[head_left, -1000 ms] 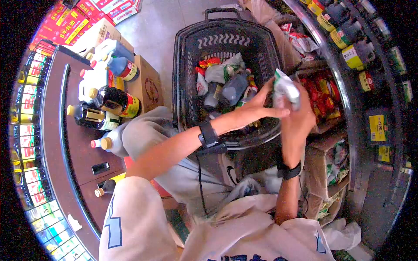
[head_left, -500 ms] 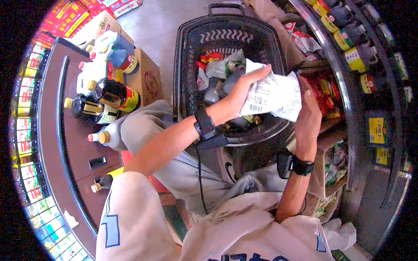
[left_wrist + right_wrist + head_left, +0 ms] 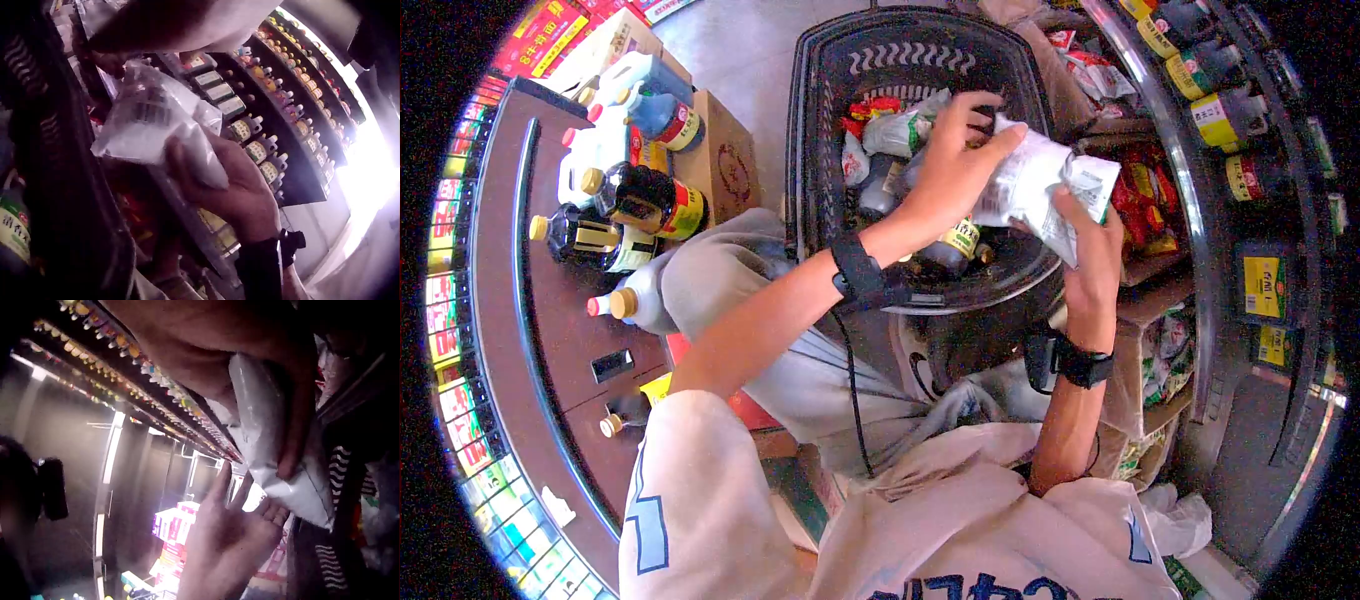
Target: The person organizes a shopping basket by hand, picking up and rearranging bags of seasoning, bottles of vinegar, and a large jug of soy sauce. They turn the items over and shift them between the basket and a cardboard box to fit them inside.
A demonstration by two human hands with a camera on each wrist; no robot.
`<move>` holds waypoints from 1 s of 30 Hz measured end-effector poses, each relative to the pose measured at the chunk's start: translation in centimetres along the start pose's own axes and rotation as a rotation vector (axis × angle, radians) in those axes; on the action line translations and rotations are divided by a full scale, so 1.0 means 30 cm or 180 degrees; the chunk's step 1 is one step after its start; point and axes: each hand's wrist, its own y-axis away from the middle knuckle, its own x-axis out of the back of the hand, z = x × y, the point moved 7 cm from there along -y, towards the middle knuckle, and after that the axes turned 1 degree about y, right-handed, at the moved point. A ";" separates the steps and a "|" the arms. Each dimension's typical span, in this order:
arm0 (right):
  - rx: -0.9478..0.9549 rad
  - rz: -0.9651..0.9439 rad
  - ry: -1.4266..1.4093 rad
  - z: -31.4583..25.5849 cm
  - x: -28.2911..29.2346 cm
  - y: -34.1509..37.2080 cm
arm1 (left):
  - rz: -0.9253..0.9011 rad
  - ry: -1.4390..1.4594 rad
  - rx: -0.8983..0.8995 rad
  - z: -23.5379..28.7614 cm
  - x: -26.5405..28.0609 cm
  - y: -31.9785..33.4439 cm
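Note:
A white printed packet (image 3: 1035, 180) is held over the basket's right side. My right hand (image 3: 1090, 245) grips its right end, thumb on the near face; the left wrist view shows this hand (image 3: 228, 181) round the packet (image 3: 150, 122). At the packet's left edge is my left hand (image 3: 945, 175), its thumb touching or close to it and its fingers spread and bent. In the right wrist view, the left hand (image 3: 228, 540) has its fingers raised beside the packet (image 3: 294, 487). The black basket (image 3: 805, 130) holds dark bottles and packets.
Bottles and jugs (image 3: 655, 200) stand on a brown surface (image 3: 520, 210) at left, beside a cardboard box (image 3: 725, 165). Open boxes of packets (image 3: 1145, 205) line the right, below shelves of bottles (image 3: 1230, 115). A phone-like dark object (image 3: 612, 365) lies at left.
The packet has come up and been turned to show its printed face, and now tilts down to the right. My left hand has loosened from it, fingers lifting away. The view has shifted slightly.

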 end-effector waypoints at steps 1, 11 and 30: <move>0.0183 0.0104 0.0044 -0.020 0.002 0.006 | -0.0186 -0.0212 -0.0047 0.001 -0.017 0.009; -0.0084 -0.0053 -0.0101 0.045 0.058 -0.041 | -0.0724 -0.0800 -0.0626 0.032 -0.081 0.060; 0.0631 -0.0299 0.1572 -0.041 -0.055 0.030 | -0.0963 0.0027 0.0485 0.052 -0.077 0.079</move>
